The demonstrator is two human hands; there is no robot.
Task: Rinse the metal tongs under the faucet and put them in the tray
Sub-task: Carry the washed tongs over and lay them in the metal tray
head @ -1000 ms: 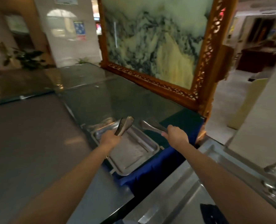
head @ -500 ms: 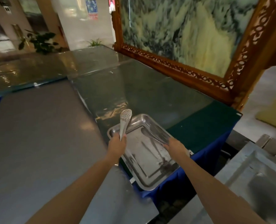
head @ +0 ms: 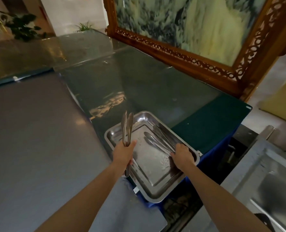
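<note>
A shiny steel tray (head: 157, 185) lies on the counter's near corner. My left hand (head: 124, 152) grips one pair of metal tongs (head: 126, 127) around the middle, its spoon ends pointing up and away over the tray's left rim. A second pair of tongs (head: 153, 140) lies flat inside the tray, along its right side. My right hand (head: 182, 154) rests at the handle end of that pair, fingers curled over it by the tray's right rim.
The glass-covered green counter (head: 155, 87) runs back to a carved wooden frame (head: 180, 54). A grey steel surface (head: 38, 139) lies to the left. A steel sink basin (head: 272, 190) sits at the lower right, beyond a gap. Potted plants (head: 20, 27) stand far back.
My right hand has lowered its tongs flat into the tray. My left hand has turned its tongs edge-on over the tray's left rim. The view has swung left, away from the sink.
</note>
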